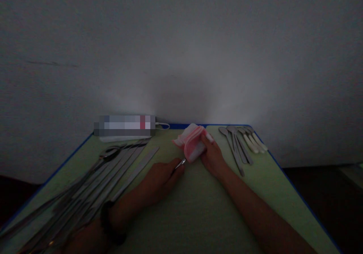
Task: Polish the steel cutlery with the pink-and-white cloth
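Note:
My left hand (167, 174) is closed around the thin shiny metal handle (180, 164) of a piece of cutlery. The handle runs up into a pink and white cloth (193, 142), which hides its other end, so its kind does not show. Wrapped in that cloth, my right hand (211, 153) grips the folds with the thumb on top. Both hands are held over the middle of the green table (198, 212). Beyond my right hand lie several metal spoons (234, 144), beside several pieces of cutlery with white handles (252, 140).
On the left side lie several long metal utensils (113, 178), one with a round ladle-like head (112, 151). A blurred-out box (124, 125) stands at the back left, with a white cable (163, 126) beside it. A grey wall (181, 57) rises behind the blue table edge (181, 126).

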A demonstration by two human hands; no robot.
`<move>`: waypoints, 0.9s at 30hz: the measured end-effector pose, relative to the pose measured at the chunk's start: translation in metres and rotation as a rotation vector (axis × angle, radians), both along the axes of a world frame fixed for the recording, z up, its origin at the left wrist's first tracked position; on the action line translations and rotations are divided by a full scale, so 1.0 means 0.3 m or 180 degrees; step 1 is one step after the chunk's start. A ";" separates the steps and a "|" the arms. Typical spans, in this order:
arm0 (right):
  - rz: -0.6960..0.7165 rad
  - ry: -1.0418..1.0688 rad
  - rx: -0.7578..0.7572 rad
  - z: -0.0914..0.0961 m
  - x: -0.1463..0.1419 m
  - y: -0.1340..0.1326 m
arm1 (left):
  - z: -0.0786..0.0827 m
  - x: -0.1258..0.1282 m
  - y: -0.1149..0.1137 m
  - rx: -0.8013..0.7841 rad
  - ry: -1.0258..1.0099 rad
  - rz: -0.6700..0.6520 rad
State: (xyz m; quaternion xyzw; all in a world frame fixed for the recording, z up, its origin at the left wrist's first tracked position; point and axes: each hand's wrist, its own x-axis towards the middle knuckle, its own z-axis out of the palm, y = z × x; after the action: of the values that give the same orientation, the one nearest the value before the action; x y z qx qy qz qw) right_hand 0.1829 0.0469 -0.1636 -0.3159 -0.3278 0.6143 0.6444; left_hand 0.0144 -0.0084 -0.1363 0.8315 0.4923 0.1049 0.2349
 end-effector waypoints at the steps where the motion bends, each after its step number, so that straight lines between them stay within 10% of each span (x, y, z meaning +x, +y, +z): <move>1: 0.0014 -0.0006 0.0030 0.006 -0.001 -0.001 | 0.000 0.000 0.000 0.0001 0.0004 0.0003; 27: -0.0162 -0.1111 0.0461 0.005 0.025 -0.022 | 0.009 -0.003 -0.003 -0.0084 0.0005 0.0073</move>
State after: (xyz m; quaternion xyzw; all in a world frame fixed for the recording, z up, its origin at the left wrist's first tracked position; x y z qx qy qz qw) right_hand 0.1904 0.0403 -0.1622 -0.3787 -0.4700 0.5084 0.6142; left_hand 0.0135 -0.0094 -0.1337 0.8228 0.5033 0.1005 0.2442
